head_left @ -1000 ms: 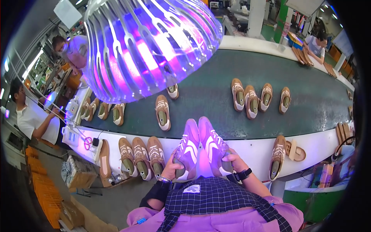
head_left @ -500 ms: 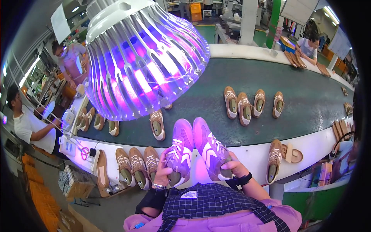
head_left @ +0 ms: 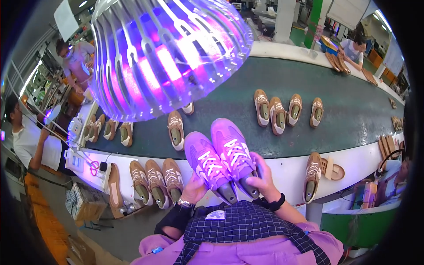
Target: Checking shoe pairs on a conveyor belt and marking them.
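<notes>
Under the purple light of the big lamp [head_left: 170, 62], I hold a pair of lace-up sneakers side by side, toes pointing away from me. My left hand [head_left: 194, 189] grips the left sneaker [head_left: 206, 160] near its heel, closed along its outer side. The right sneaker [head_left: 231, 148] sits a little farther forward, with my right hand [head_left: 263, 177] closed round its heel end. Both have white laces, and an olive shoe last [head_left: 228, 193] fills the opening of each. The two shoes touch along their inner sides.
Brown sneakers [head_left: 155, 179] stand on the white ledge to my left; another [head_left: 312, 176] stands at right beside tan sole-shaped pieces [head_left: 336, 171]. More sneakers [head_left: 277, 115] ride on the green conveyor belt [head_left: 238, 88]. Co-workers sit or stand at left, far right and lower right.
Both sneakers have turned from their sides facing up to showing their laces and tops. They now sit pressed together, and my right hand has moved slightly up and left.
</notes>
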Demonstrator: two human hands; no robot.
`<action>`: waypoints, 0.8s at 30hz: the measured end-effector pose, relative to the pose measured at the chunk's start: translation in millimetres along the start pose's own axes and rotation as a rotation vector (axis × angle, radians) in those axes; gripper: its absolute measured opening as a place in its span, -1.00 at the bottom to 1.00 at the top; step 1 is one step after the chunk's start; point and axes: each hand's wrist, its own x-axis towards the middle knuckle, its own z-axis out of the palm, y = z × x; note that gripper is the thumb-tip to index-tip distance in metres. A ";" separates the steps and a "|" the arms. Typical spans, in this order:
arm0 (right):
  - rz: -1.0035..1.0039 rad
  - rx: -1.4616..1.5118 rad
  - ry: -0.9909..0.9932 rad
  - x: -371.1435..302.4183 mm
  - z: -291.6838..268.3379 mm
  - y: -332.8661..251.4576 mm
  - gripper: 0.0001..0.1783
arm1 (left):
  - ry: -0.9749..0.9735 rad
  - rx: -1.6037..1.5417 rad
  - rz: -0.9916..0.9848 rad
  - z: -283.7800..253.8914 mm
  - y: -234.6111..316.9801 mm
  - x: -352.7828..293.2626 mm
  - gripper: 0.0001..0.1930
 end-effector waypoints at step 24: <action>0.309 0.797 0.100 9.7 -36.1 21.1 -0.38 | 0.334 -0.056 0.160 -12.3 4.5 27.5 -0.42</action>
